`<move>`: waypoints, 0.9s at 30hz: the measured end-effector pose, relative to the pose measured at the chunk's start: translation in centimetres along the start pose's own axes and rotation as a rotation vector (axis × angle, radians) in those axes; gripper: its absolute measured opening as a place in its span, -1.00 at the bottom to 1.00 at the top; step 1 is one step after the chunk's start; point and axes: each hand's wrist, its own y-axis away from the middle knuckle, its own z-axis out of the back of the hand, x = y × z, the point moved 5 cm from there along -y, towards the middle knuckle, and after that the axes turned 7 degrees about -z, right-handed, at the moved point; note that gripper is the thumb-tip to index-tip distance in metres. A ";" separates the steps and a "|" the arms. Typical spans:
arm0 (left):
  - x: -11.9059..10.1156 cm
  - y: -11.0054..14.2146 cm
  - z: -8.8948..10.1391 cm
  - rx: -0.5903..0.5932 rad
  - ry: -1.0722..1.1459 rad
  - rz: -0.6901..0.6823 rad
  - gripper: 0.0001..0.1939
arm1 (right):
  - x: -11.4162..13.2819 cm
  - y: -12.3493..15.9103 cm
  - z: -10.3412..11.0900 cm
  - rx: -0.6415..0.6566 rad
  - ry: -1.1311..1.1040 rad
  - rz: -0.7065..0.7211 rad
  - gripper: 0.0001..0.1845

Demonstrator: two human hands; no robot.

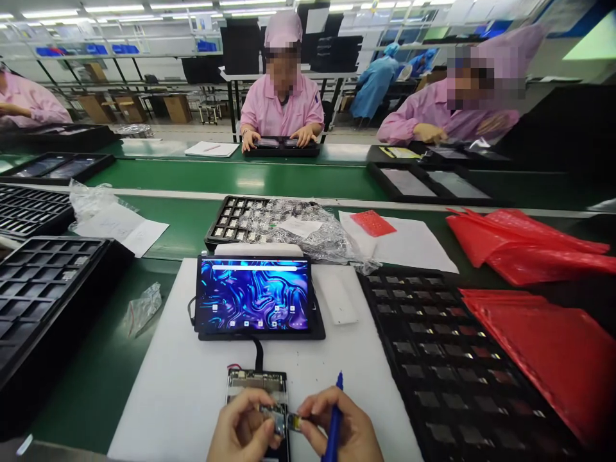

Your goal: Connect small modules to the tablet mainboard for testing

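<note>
At the bottom edge, my left hand [240, 430] rests with curled fingers on an opened device board [257, 385] lying on a white mat [183, 385]. My right hand [339, 430] pinches a small component [294, 421] against the board and also carries a blue pen [334, 420] between its fingers. A black cable [258, 354] runs from the board up to a lit tablet screen [253, 295] showing a blue swirl wallpaper.
Black compartment trays sit at left [43, 289], right [447, 359] and behind the tablet [231, 221]. Red bags [539, 250] lie at right, clear plastic bags [312, 231] and papers [414, 244] beyond. Other workers in pink sit across the green conveyor [240, 176].
</note>
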 end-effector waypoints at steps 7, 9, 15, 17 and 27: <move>0.1 0.2 0.1 0.017 -0.054 0.022 -0.57 | 0.1 0.4 0.1 -0.013 0.136 0.091 -0.70; 0.1 0.2 0.1 0.018 -0.071 0.020 -0.58 | 0.2 0.5 0.2 -0.016 0.191 0.132 -0.72; -0.1 0.2 -0.3 0.060 -0.056 0.042 -0.60 | 0.3 0.3 0.4 -0.019 0.309 0.136 -0.83; -0.2 0.1 -0.4 0.074 -0.060 0.037 -0.61 | 0.2 0.2 0.5 -0.007 0.316 0.102 -0.85; 0.0 0.4 -0.3 0.090 -0.040 0.088 -0.62 | 0.0 0.3 0.7 0.009 0.287 0.036 -0.83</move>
